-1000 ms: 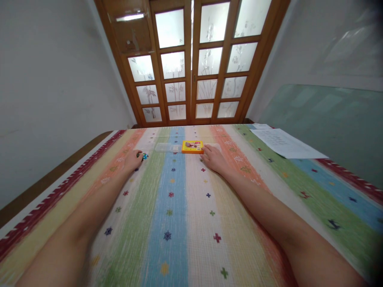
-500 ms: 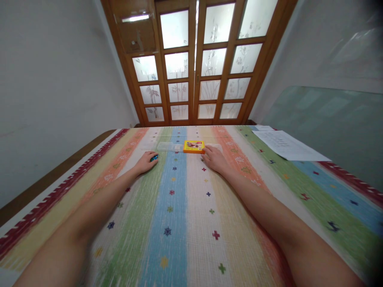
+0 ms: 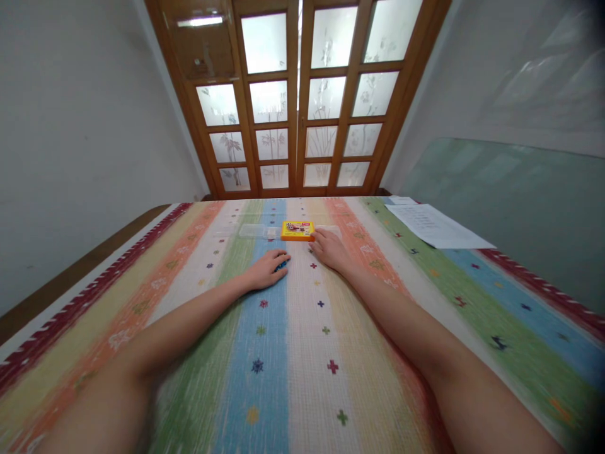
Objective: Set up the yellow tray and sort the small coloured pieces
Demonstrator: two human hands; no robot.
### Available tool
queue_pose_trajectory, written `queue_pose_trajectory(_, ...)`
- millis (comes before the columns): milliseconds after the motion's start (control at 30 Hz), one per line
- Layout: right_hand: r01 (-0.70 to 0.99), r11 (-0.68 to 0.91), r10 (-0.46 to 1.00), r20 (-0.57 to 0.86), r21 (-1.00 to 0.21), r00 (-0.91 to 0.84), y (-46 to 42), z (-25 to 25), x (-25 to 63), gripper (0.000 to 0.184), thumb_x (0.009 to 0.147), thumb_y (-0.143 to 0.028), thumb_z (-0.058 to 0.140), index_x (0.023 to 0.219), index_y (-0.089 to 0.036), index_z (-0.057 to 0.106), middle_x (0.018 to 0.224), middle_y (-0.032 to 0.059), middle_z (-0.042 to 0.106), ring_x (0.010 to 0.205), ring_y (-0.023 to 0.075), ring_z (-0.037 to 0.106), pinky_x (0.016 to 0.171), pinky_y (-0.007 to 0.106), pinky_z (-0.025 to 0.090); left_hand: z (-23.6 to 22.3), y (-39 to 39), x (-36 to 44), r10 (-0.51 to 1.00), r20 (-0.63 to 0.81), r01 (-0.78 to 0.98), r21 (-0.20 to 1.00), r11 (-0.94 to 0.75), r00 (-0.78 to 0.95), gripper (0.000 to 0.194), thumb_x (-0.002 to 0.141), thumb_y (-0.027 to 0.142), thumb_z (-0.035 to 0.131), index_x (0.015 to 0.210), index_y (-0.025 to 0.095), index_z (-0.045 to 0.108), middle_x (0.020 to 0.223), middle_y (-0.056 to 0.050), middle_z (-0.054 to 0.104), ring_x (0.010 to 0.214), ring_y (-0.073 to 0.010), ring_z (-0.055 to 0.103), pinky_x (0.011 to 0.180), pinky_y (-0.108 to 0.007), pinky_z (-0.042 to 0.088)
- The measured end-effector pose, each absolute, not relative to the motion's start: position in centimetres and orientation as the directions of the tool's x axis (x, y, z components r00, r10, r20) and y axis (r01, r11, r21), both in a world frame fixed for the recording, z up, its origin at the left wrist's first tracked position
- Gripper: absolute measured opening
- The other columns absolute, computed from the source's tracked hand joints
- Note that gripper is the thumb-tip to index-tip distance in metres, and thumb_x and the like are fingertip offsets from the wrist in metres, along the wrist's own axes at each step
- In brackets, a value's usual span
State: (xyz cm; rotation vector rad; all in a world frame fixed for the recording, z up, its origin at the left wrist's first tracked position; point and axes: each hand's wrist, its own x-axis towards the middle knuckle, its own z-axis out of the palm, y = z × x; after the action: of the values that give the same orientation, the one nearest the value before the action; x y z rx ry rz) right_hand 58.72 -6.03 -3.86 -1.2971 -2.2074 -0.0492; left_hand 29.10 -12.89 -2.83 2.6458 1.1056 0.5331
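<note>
My left hand (image 3: 267, 270) is over the blue stripe, left of the middle of the table. Its fingers are closed around a small shiny blue object (image 3: 281, 265), mostly covered by them, whose kind I cannot make out. A flat yellow box (image 3: 297, 231) with orange sides and a printed picture on top lies at the far middle. My right hand (image 3: 328, 248) grips its near right corner with thumb and fingers. Left of the box is a clear plastic tray (image 3: 252, 231). More clear plastic (image 3: 333, 231) shows behind my right hand.
A striped, patterned cloth (image 3: 302, 353) covers the table. Printed paper sheets (image 3: 437, 227) lie at the far right. A pale green panel (image 3: 515, 195) stands along the right wall, and wooden doors with glass panes (image 3: 297, 126) are beyond the table.
My left hand has moved right and a little nearer, carrying the small blue object from beside the clear tray. My right hand stays at the box. The whole view has shifted slightly.
</note>
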Motion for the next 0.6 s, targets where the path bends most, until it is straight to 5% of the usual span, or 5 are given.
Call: queue_pose_trajectory(600,0.802,0.477,0.787,0.581,-0.359,-0.208,-4.9,-3.8,60.5,0.037,0.104,-0.03,0.049,0.131,-0.02,0.071,0.14,0.0148,0.068,0.131,0.0298,0.061,0.117,0.052,0.046,-2.2,-13.4,33.6,0.535,0.381,0.399,0.381,-0.834,0.754,0.034,0.104,0.031,0.055,0.135,0.025,0.07,0.138,-0.01,0.067,0.132,-0.0265,0.06,0.117,-0.046,0.047)
